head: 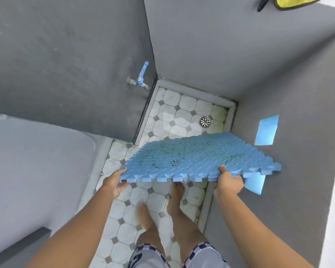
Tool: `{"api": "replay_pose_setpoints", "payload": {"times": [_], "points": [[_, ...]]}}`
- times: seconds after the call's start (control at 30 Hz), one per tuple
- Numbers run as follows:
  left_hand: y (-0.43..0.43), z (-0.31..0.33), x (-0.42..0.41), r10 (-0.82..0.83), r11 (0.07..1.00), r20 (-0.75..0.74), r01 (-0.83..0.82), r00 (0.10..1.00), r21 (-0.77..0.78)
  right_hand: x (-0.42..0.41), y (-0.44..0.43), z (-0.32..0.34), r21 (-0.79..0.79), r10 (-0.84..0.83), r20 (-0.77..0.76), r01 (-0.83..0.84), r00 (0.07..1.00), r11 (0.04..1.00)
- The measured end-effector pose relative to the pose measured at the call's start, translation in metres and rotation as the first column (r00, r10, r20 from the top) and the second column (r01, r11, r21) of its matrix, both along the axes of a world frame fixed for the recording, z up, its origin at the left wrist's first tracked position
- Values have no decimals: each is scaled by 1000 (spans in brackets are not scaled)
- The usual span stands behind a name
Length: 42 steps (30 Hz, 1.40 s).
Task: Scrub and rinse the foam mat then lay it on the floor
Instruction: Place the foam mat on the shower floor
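Mat: a blue foam mat with jigsaw edges is held in the air, close to level, above the tiled floor and not touching it; dark specks and a greenish film mark its upper face.
Left grip: the left grip grasps the mat's near left corner, thumb on the top face, fingers curled underneath.
Right grip: the right grip clasps the near edge towards the right corner, thumb pressed on top, fingers wrapped below.
Position: the mat's far edge hangs over the floor's far right corner, just short of the round metal drain; its right corner is close to the grey wall.
Stance: two bare feet stand on the floor, the right foot partly under the mat's near edge, the left foot blurred.
Surroundings: a blue-handled tap projects from the left wall above the floor's far left corner; a yellow cloth shows at the upper right.
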State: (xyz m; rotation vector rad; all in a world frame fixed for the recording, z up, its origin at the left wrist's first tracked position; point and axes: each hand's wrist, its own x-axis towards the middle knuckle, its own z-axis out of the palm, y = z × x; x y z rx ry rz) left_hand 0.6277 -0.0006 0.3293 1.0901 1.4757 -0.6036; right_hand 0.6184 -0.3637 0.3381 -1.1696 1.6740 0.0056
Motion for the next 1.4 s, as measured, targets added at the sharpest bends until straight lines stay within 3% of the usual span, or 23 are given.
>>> {"api": "replay_pose_setpoints", "payload": {"times": [0.2, 0.6, 0.77, 0.97, 1.1, 1.27, 1.4], "points": [[-26, 5, 56, 163, 975, 116, -142, 980, -173, 38, 20, -5, 56, -161, 142, 154, 977, 986], [-85, -78, 182, 233, 969, 217, -245, 948, 29, 130, 37, -72, 147, -376, 235, 350, 896, 925], [-99, -98, 202, 182, 982, 258, -190, 949, 6, 155, 12, -88, 202, -397, 251, 354, 883, 913], [-112, -114, 227, 41, 997, 314, -59, 948, 48, 148, 0, -120, 321, -439, 153, 375, 885, 870], [-108, -122, 239, -1, 1000, 306, -5, 952, 16, 145, 7, -135, 348, -413, 217, 325, 884, 879], [-101, -141, 221, -98, 995, 177, 102, 979, -12, 137, -11, -148, 339, -300, 140, 239, 944, 910], [-91, -148, 191, -295, 951, 3, 294, 955, -95, 119, -10, -146, 389, -176, 16, 156, 984, 908]]}}
